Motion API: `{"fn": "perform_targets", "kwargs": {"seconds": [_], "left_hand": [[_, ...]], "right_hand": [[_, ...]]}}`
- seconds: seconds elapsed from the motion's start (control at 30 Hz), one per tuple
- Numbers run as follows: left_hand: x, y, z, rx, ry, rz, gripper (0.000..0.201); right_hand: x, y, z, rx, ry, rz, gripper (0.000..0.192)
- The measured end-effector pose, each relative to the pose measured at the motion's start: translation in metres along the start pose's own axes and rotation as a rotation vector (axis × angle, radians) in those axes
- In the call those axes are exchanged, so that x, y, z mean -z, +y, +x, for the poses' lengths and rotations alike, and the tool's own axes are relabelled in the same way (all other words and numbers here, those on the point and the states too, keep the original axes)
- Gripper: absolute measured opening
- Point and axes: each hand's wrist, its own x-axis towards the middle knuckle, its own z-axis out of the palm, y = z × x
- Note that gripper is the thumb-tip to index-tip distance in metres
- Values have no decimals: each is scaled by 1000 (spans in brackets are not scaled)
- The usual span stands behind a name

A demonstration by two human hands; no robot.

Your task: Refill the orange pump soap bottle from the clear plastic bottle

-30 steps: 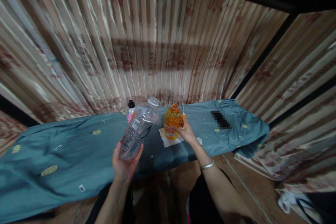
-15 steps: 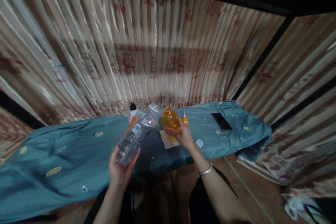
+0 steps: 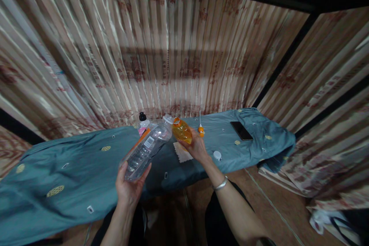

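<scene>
Clear, light plastic bottle (image 3: 145, 149) sits gripped at its base by the left hand (image 3: 129, 186), while the right hand's (image 3: 196, 149) fingers clasp the tilted, likely slippery orange bottle (image 3: 182, 130) around its belly.

Teal cloth (image 3: 72, 161) w/ yellow motifs is covering the table; black phone (image 3: 241, 130) is lying flat near its right end; white cap (image 3: 217, 155) is sitting near front edge; pink bottle w/ black cap (image 3: 142, 122) is standing at the back; small orange-tipped item (image 3: 201, 128) is resting just beside; white square mat (image 3: 182, 152) is lying mid-table; striped curtain (image 3: 161, 54) is hanging behind.
</scene>
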Motion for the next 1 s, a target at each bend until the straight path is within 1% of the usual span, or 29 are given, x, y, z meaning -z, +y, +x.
{"fn": "perform_targets", "kwargs": {"seconds": [0.37,0.63,0.83,1.0], "left_hand": [[1,1,1,-67,-3,47,18],[-2,2,-2,-95,-34,101,22],[-3,5,-3,-118,-8,93,21],[-4,8,-6,-113,-2,113,22]], "right_hand": [[-5,3,1,4,17,6,64],[-8,4,1,1,15,-4,66],[-15,5,-1,-42,57,-25,65],[-13,5,0,-19,58,-28,66]]}}
